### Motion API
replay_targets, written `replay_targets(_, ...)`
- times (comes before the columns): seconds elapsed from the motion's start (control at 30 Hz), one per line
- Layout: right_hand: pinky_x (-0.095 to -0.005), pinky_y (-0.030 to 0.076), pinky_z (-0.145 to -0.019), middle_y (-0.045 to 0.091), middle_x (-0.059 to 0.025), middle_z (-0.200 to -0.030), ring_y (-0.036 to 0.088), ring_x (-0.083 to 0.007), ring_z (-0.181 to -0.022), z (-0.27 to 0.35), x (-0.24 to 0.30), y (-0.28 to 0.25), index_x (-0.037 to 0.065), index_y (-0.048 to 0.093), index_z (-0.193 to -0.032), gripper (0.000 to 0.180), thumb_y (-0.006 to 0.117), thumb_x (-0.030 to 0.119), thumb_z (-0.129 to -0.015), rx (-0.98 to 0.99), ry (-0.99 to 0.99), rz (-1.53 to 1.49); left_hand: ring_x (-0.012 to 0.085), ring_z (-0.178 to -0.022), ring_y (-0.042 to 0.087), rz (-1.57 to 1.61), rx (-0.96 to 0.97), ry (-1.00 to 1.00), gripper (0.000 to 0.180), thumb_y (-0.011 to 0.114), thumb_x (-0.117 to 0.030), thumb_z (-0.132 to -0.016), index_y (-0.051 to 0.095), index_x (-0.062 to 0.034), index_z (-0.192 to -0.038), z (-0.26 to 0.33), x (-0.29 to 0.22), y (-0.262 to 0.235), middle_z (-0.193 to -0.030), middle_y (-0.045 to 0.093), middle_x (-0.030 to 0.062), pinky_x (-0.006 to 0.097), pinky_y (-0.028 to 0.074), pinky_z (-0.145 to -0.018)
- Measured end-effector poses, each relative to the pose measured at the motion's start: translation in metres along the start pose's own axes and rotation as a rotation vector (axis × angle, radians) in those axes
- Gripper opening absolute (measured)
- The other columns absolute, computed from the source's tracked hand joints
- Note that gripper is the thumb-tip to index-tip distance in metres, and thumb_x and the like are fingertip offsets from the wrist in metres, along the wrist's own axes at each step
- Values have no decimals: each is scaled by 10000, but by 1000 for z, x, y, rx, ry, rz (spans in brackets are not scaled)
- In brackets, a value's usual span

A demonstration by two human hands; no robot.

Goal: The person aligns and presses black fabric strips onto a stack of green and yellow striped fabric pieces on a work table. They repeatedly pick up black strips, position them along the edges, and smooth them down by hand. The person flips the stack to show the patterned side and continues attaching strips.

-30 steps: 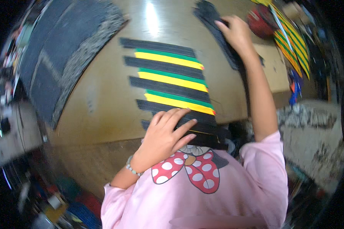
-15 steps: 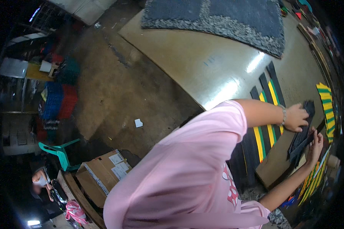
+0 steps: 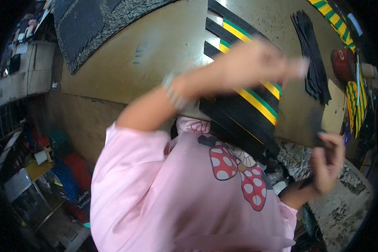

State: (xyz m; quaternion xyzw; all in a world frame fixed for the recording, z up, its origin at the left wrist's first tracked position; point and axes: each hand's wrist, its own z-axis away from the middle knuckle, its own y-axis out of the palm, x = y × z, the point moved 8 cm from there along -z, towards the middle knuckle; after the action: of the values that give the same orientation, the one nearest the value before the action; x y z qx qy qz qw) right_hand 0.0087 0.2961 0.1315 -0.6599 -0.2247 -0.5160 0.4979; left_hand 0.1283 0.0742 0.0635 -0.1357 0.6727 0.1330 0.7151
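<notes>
My left hand (image 3: 256, 65), with a bracelet at the wrist, is smeared by motion above a row of black, yellow and green webbing strips (image 3: 256, 103). Its fingertips come close to a bundle of black strips (image 3: 313, 59) lying on the table; whether they touch it or hold anything is unclear. Lower down at the right, my right hand (image 3: 328, 161) is raised over the table's near edge. Its fingers are closed on a dark, blurred strip (image 3: 316, 126) that points up toward the bundle.
A grey shaggy mat (image 3: 113, 25) lies on the brown table (image 3: 168, 54) at the far left. Striped yellow-green pieces (image 3: 356, 105) and a red object (image 3: 342, 65) are at the right. A rough grey slab (image 3: 340, 206) is below my right hand. Crates (image 3: 73, 172) stand at the left.
My view has turned and shifted toward the right. My left hand has come off the black bundle and moved left; my right hand has drawn away from it, nearer my body, with a dark strip.
</notes>
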Motion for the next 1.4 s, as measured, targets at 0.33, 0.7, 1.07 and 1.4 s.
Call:
replay_targets(0.33,-290,450,-538,598,-80,-637,577,-124,-554,-65,-32,166,-24,662,-930,226,639,201,-952,453,297,-49,127,-576,621,-549,-590,-21,193,816,-104,-766,742,-10,-917,111,9,-36,-723,685,59,257,486,-537)
replay_targets(0.7,-281,394,-480,552,-48,-542,514,-81,-491,-97,-52,176,-21,651,-780,307,661,242,-939,411,303,34,260,-950,518,-863,-736,55,273,751,-145,-807,733,-116,-1078,103,34,-68,-999,632,62,355,426,-847)
replay_targets(1.07,-227,325,-447,508,27,-516,450,-36,-457,-102,-52,176,3,638,-773,298,660,241,-951,437,245,28,272,-1084,446,-983,-644,0,315,784,-232,-781,735,-195,-1091,93,34,-56,-1187,562,43,392,361,-945)
replay_targets(1.4,-241,347,-449,518,-2,-526,484,-51,-463,-103,-53,176,-17,657,-793,274,668,217,-935,393,156,-17,270,-1108,439,-991,-640,-60,342,802,-250,-763,735,-195,-1095,91,36,-56,-1179,552,43,392,348,-966)
